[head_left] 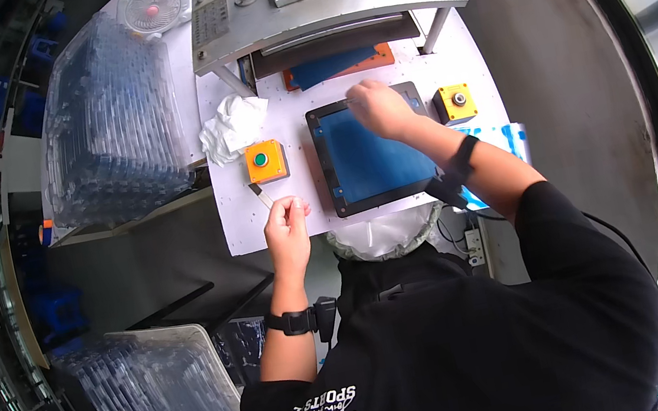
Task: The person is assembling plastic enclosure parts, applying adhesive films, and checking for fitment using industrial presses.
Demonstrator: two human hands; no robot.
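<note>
A black rectangular frame (329,172) lies flat on the white table, with a blue sheet (374,162) filling its middle. Over the far part of that frame is my right hand (381,111), its fingers pinched together close to the far edge; whatever is between them is too small to make out. My left hand (289,226) is closed near the table's front edge, left of the frame. From its fingers sticks out a thin light strip-like tool with a dark tip (258,191), pointing toward a yellow box with a green button (265,161).
A metal press (329,7) stands behind the frame, an orange plate (369,60) with blue material beneath it. Another yellow button box (455,104) sits at right, crumpled white cloth (236,125) at left. Stacked clear plastic trays (112,120) and a fan (152,8) stand farther left.
</note>
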